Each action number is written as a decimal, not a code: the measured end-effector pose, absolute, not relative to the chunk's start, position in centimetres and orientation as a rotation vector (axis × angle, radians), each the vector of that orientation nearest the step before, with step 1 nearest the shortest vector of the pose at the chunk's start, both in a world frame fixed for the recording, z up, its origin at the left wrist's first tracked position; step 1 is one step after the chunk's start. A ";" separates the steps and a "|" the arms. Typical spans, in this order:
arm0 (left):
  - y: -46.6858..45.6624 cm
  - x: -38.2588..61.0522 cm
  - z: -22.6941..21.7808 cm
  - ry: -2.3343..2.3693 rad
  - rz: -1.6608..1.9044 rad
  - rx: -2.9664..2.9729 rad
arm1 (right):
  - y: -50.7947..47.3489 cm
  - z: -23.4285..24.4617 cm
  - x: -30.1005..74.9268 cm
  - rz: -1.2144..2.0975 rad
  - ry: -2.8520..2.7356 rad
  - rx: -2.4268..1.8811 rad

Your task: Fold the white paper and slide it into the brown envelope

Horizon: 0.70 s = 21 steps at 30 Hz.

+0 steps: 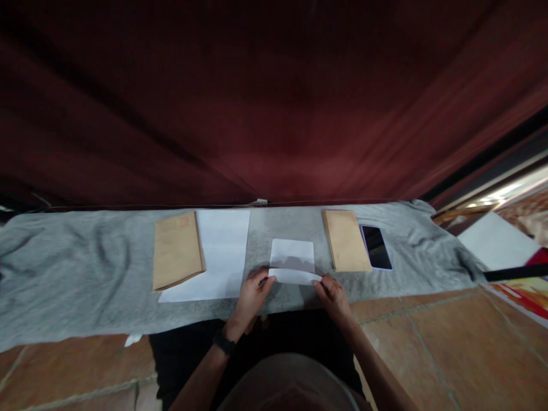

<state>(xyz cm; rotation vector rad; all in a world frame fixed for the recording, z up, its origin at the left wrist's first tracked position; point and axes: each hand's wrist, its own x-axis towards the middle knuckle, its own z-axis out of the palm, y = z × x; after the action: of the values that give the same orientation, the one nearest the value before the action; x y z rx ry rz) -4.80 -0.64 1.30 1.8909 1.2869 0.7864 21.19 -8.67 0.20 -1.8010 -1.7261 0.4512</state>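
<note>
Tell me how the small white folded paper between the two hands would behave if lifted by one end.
Probably floppy: the small white folded paper looks thin, and its near flap bends over where the left hand and right hand touch it. Likely very light. On the grey fuzzy cloth it would probably drag rather than slide.

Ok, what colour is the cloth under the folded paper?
Mottled grey cloth under the folded white paper; head view.

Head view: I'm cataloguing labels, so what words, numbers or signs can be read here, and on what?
No text can be read.
Left envelope: faint reddish mark at its far corner, too blurred to read.
Right envelope, white sheet: no print shows.
Folded paper, pinched by left hand and right hand: blank.
Phone: dark screen.
</note>
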 end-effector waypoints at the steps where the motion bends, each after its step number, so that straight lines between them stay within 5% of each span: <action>1: -0.4 -4.6 1.3 1.304 0.798 1.883 | -8.3 0.2 21.0 0.422 -1.719 -1.850; 21: 2.4 -1.1 3.1 1.802 0.358 2.207 | -2.4 4.2 19.1 0.514 -1.723 -2.544</action>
<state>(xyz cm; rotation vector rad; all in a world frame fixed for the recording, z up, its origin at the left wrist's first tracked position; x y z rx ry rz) -1.06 2.39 3.14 2.2066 1.8016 0.3585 19.14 -2.44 4.23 -2.5436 -1.7234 0.5136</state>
